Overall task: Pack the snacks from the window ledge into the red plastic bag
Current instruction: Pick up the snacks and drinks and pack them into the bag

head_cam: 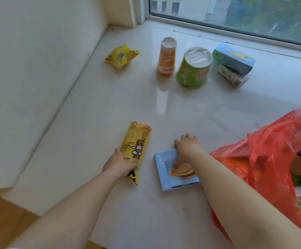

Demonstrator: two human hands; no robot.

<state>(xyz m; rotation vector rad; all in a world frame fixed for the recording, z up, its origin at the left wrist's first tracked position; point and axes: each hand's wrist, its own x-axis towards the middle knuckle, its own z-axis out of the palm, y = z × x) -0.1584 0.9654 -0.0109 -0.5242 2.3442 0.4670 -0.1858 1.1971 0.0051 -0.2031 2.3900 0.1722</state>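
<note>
The left hand (118, 163) is wrapped around the lower part of a long yellow snack pack (137, 150), with the thumb on the side and the fingers curled under it, so it looks like a good hold for lifting it off the window ledge (110, 108). The right hand (187, 143) sits at the far top corner of a flat blue cookie box (174, 169), fingers bent down over its edge; I think it is getting a hold on it, but I cannot tell if the box is really pinched yet. The box lies flat, so grabbing an edge is the easy way to pick it up. The red plastic bag (271, 150) is at about 4 o'clock from the box, just beside the right arm, with its mouth open and some packs already inside, so both snacks only need a short trip to the right. More snacks wait farther away at 12 to 1 o'clock: an orange cup (166, 57) and a green cup (193, 68) standing upside down, a blue box (234, 59) resting on a small grey pack (233, 77), and a little yellow bag (121, 56) at 11 o'clock near the wall (38, 60). The middle of the ledge is bare, so there is room to move. The near edge of the ledge is close to the blue box, so it could slip off if pushed that way.
</note>
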